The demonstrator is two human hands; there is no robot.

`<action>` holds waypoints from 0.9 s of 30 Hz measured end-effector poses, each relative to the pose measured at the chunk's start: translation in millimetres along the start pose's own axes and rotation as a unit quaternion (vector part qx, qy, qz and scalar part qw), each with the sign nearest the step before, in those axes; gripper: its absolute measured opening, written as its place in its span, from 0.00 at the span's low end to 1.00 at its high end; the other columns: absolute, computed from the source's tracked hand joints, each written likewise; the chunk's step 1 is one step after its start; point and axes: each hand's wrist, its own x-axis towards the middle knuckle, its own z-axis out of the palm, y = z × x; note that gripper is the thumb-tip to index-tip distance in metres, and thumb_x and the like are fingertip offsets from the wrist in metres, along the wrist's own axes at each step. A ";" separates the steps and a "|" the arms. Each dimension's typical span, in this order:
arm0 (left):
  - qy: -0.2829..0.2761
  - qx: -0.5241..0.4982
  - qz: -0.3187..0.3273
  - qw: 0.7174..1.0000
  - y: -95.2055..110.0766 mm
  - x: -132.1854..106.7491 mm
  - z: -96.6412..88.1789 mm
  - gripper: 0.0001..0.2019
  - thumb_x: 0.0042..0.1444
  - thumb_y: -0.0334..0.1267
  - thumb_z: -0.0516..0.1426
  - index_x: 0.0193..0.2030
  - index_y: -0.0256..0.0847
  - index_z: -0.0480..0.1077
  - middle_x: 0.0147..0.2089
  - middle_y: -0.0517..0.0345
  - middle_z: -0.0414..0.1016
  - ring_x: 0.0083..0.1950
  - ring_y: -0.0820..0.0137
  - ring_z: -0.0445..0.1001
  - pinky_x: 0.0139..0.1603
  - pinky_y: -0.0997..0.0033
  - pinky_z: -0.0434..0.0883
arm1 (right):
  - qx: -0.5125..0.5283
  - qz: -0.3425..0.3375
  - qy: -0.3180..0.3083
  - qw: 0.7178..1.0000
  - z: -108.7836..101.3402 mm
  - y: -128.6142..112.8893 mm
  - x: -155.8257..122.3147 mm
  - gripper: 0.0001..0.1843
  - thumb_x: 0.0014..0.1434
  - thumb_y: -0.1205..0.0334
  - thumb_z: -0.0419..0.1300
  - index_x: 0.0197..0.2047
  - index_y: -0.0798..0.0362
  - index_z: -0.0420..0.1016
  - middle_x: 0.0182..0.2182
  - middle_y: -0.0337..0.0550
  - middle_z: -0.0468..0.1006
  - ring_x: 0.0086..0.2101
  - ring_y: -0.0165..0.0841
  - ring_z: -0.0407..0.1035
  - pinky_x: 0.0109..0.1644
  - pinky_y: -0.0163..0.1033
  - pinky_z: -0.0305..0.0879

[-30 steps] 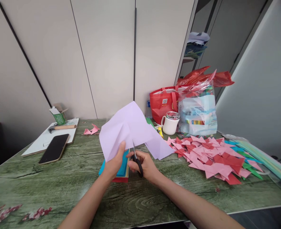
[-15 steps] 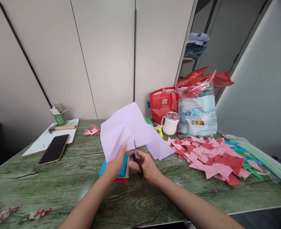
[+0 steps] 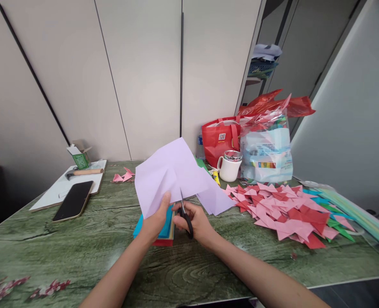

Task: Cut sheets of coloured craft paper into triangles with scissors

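My left hand (image 3: pixel 157 218) pinches the lower edge of a sheet of lilac paper (image 3: pixel 166 162), its thumb on top and the sheet creased near it. Black-handled scissors (image 3: pixel 188 224) sit in my right hand (image 3: pixel 197 222), fingers round the handles. Their blades point away from me and lie at the sheet's lower edge, right of my left thumb. Beneath my hands is a stack of coloured paper (image 3: pixel 163 242), blue on top with red at the bottom. More lilac paper (image 3: pixel 218 201) rests on the table just to the right, partly hidden by the held sheet.
Folded pink and red paper pieces (image 3: pixel 282 209) are heaped on the right. Behind stand a white mug (image 3: pixel 230 167), a red bag (image 3: pixel 216 145) and a filled plastic bag (image 3: pixel 266 149). On the left lie a phone (image 3: pixel 74 201), a hammer (image 3: pixel 83 172) and a white board (image 3: pixel 48 194).
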 end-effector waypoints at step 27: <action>-0.001 -0.020 -0.006 1.000 1.7 -2.7 2.9 0.19 0.49 0.43 0.57 0.48 0.40 0.67 0.53 0.51 0.69 0.54 0.65 0.67 0.58 0.67 0.59 | 0.005 -0.006 -0.003 1.000 -1.7 1.2 1.0 0.21 0.42 0.54 0.66 0.36 0.57 0.67 0.21 0.34 0.65 0.22 0.24 0.57 0.26 0.31 0.53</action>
